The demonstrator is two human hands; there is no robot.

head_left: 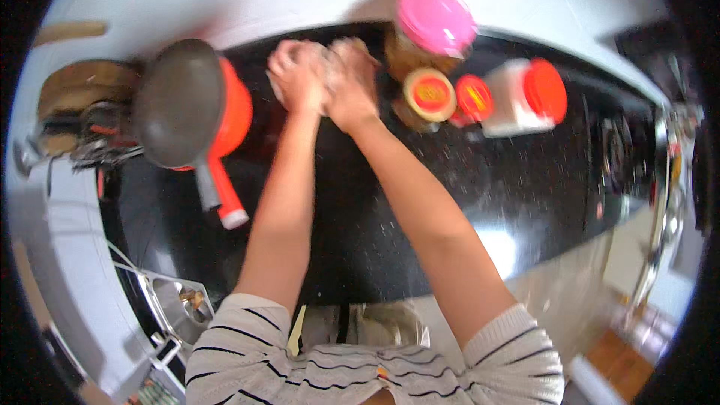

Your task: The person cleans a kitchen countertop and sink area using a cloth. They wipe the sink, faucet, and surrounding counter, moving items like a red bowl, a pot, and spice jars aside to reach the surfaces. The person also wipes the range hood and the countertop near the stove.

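Both my arms stretch across the black counter to its far side. My left hand (pixel 298 76) and my right hand (pixel 351 86) are side by side, close together, near the wall. Motion smears the fingers, and pale patches show around them. I cannot make out whether these are a cloth or something else. Left of my hands are a dark frying pan (pixel 180 101) and a red pan (pixel 235 109), handles toward me. On the right, nearest my right hand, stand a large jar with a pink lid (pixel 436 19) and a smaller jar with a yellow-and-red lid (pixel 430 95).
Further right are a small red-lidded jar (pixel 473 98) and a white container with a red lid (pixel 545 91). A stove (pixel 619 146) lies at the right end. At the left are a round wooden board (pixel 79 86), utensils (pixel 105 135) and a sink (pixel 176 307).
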